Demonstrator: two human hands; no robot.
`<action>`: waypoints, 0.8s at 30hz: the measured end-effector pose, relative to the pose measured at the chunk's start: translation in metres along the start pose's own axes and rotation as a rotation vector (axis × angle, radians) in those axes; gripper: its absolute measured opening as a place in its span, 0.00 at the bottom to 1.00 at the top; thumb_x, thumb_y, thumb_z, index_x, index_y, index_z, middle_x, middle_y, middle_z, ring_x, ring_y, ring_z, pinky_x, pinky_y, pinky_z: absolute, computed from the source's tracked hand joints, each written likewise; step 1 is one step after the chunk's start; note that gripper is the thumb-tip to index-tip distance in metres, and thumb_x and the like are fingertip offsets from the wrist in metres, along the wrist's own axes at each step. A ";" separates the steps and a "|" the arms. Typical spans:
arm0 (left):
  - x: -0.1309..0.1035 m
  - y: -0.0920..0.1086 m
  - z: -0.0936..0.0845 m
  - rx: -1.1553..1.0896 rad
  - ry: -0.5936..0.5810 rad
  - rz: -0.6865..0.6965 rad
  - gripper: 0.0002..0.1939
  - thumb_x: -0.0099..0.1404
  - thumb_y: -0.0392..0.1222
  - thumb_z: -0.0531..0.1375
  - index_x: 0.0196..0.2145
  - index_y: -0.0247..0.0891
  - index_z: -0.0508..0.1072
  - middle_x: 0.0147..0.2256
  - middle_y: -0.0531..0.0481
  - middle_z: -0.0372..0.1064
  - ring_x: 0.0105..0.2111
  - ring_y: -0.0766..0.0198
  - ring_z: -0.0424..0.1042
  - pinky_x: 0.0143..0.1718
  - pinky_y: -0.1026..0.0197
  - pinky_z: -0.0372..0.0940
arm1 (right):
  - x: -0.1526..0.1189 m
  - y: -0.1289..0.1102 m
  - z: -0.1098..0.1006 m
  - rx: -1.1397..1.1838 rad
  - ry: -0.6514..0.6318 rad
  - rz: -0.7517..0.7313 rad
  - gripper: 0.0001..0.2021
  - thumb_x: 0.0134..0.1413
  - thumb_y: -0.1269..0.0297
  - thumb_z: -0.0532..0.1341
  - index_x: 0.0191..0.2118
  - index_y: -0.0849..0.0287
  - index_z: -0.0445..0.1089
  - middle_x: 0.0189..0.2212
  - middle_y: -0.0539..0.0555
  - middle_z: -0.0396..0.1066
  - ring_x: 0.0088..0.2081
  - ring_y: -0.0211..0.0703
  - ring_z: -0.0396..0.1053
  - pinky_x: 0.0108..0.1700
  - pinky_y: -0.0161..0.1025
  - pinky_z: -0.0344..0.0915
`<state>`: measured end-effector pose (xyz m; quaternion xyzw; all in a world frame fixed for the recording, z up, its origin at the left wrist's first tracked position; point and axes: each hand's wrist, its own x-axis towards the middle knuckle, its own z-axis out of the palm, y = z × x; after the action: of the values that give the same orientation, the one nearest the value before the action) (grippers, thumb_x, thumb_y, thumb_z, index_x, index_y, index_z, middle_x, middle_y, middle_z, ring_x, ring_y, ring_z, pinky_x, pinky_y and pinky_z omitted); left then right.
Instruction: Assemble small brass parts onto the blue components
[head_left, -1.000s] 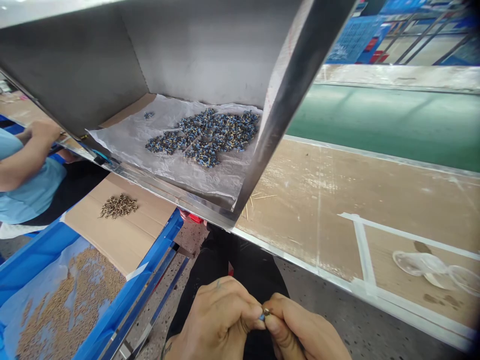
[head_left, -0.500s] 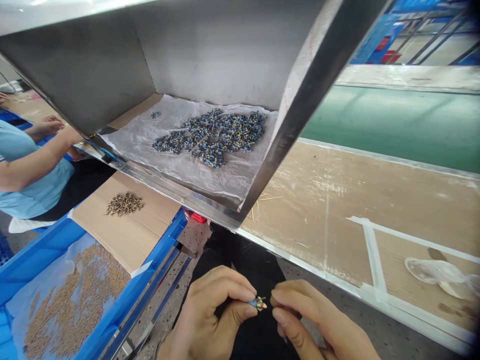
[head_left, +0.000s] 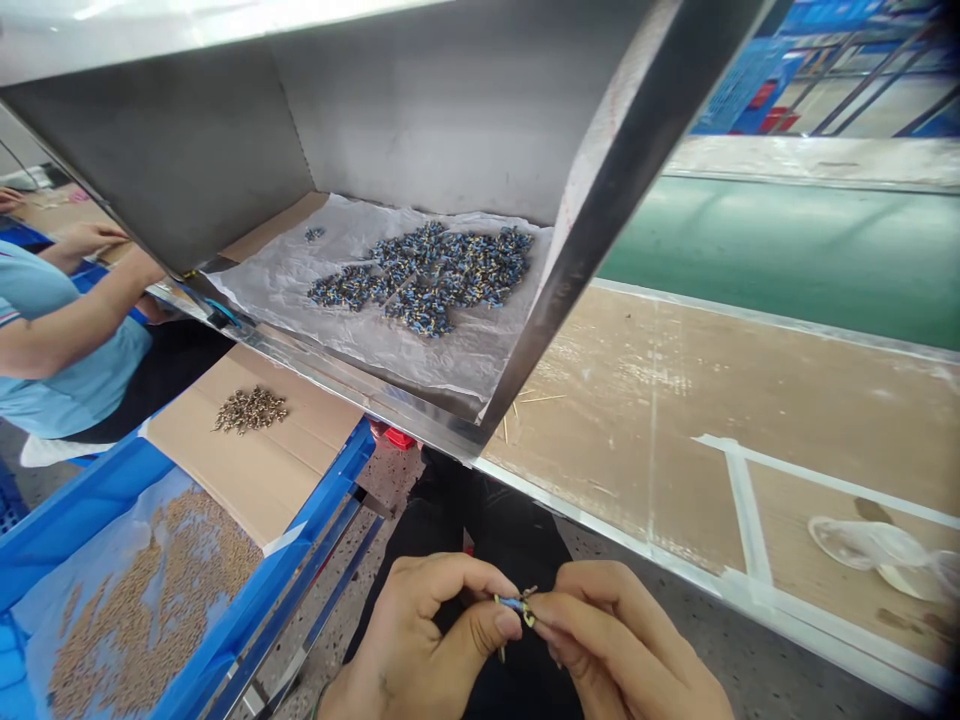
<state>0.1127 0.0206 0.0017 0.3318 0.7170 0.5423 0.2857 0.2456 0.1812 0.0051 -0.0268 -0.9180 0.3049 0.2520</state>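
My left hand (head_left: 416,650): low centre of view, over my lap; thumb + forefinger pinched on the left end of a small blue part (head_left: 514,603), other fingers curled in
My right hand (head_left: 622,650): just beside the left, fingertips meeting it; thumb + forefinger nipped on the part's right end, where a bit of metal shows
Small blue part: held betw. both hands at the fingertips, in the air below the bench edge (head_left: 600,520); blue body w/ a thin wire-like leg poking down by my left thumb; too small to tell more
Grip state: both hands clenched on the same part, neither released
Blue parts pile (head_left: 427,275): loose heap of blue/yellow pieces on a white crinkled sheet (head_left: 300,280), inside the steel hood (head_left: 225,140); a few strays sit apart at the sheet's far left
Steel hood: open-fronted box on the bench, slanted right wall; well apart from my hands, up and ahead
Brass parts, small heap (head_left: 251,409): on a cardboard sheet (head_left: 255,470) left of me, below the hood's front lip
Blue crate (head_left: 300,530): lower left, lined w/ clear plastic, holds a wide spread of brass-coloured pieces (head_left: 150,590); cardboard rests across its far end
Bench top: worn brown surface w/ white tape lines (head_left: 739,510); clear crumpled bag (head_left: 877,545) at far right
Green belt (head_left: 787,250): runs behind the bench, right half of view
Co-worker: at far left, light blue sleeve (head_left: 67,350), forearm (head_left: 75,320) reaching toward the bench; not my hands
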 end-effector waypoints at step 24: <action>0.010 -0.007 -0.002 0.021 0.009 0.537 0.05 0.74 0.35 0.60 0.36 0.37 0.74 0.27 0.51 0.76 0.26 0.69 0.69 0.31 0.66 0.63 | 0.004 -0.014 0.011 0.429 -0.131 0.229 0.11 0.78 0.65 0.49 0.40 0.51 0.64 0.30 0.44 0.64 0.28 0.35 0.63 0.31 0.33 0.61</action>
<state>0.1039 0.0265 -0.0048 0.5108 0.6102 0.5926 0.1247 0.2387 0.1642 0.0076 -0.0568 -0.8377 0.5203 0.1558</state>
